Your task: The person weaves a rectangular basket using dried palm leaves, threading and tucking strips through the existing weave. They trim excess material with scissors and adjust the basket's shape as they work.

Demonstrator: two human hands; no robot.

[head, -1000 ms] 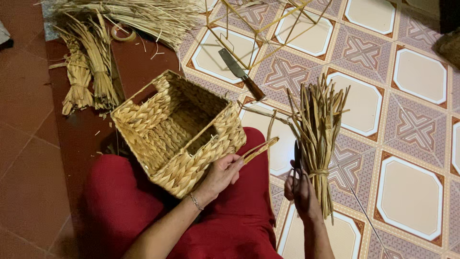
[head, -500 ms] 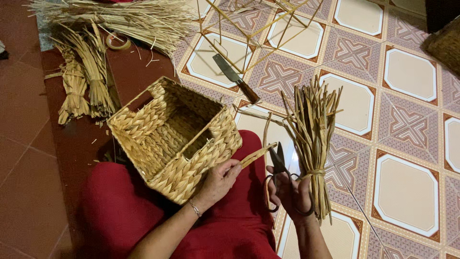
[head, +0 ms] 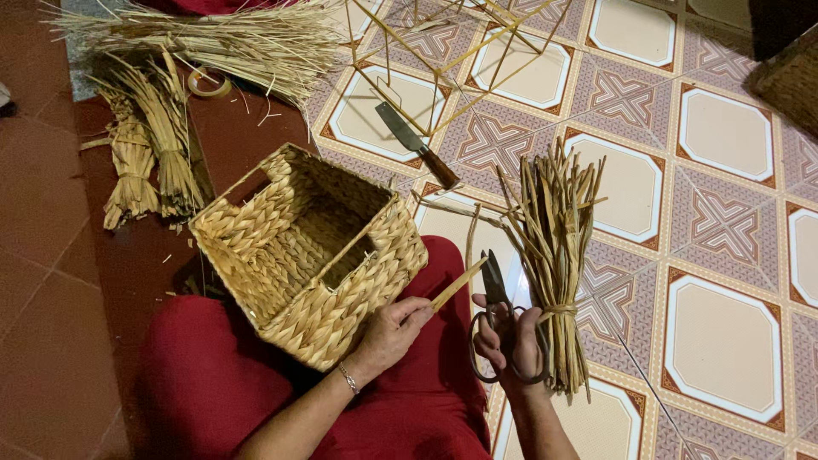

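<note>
**Fig. View from my head, L to R.**

(a) Far L, on the red floor: short tied straw bundles (head: 145,153), a tape roll (head: 207,82), and a long loose sheaf (head: 213,38) lying across the top.

(b) Centre-L: square woven basket (head: 307,255), tipped on its side on my red lap (head: 213,383), opening toward upper L.

(c) My left hand (head: 392,332) rests against the basket's lower R corner. Its grip is clenched, thumb and fingers pinching a flat strand (head: 456,285) that sticks out up and to the R.

(d) Above: knife (head: 413,140) on the tiled floor (head: 724,341), by a thin stick frame (head: 443,51).

(e) My right hand (head: 511,341), grip grasping the scissors (head: 494,290), fingers thru the loops. The blades point up, look closed, and the tips sit just beside the strand's free end w/o touching it.

(f) A tied stalk bundle (head: 554,247) stands just R of that hand. Whether they touch, I cannot tell.

(g) Far R: bare tiles, with a dark basket edge (head: 788,77) at the top corner.

Step in hand, as I judge it: a strand end held taut and presented to the scissors. A cut would call for the blades opened, set across the strand close to the weave, w/ the pinch kept firm.
</note>
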